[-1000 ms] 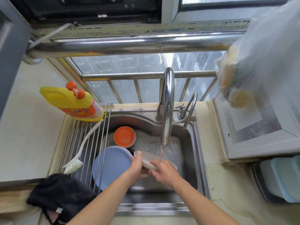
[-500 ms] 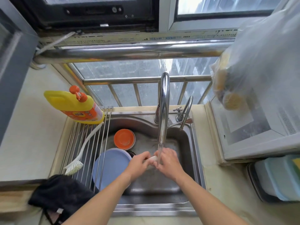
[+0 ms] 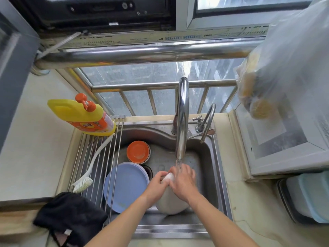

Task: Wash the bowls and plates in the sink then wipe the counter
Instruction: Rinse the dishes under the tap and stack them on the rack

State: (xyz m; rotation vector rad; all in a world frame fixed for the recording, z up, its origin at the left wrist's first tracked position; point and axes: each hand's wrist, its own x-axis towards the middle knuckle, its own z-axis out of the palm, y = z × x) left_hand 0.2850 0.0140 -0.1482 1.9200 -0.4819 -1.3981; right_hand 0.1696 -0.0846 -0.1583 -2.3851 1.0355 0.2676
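Holding a white bowl (image 3: 171, 200) tilted on its edge over the sink (image 3: 204, 152), I have both hands at its upper rim. My left hand (image 3: 156, 186) grips the rim from the left side with its fingers curled over the top, and my right hand (image 3: 183, 182) lies across the rim from the right, fingers bent around it. Water runs from the tall tap (image 3: 182, 118) straight onto the right hand and the top of the bowl. The bowl's rounded underside faces me and hangs low in the basin.

Just left of my hands a blue plate (image 3: 124, 186) lies in the sink, partly under the bars of a metal rack (image 3: 99, 157) that spans the sink's left side. Behind the plate sits an orange bowl (image 3: 138, 152), upright, near the back wall of the basin. A white dish brush (image 3: 89, 173) lies across the rack, bristles toward me. A yellow soap bottle (image 3: 81, 116) stands at the rack's far end. A black cloth (image 3: 71, 218) is bunched on the counter (image 3: 30, 154) at the near left corner, touching the rack. A smaller tap (image 3: 206, 120) stands just right of the tall one.
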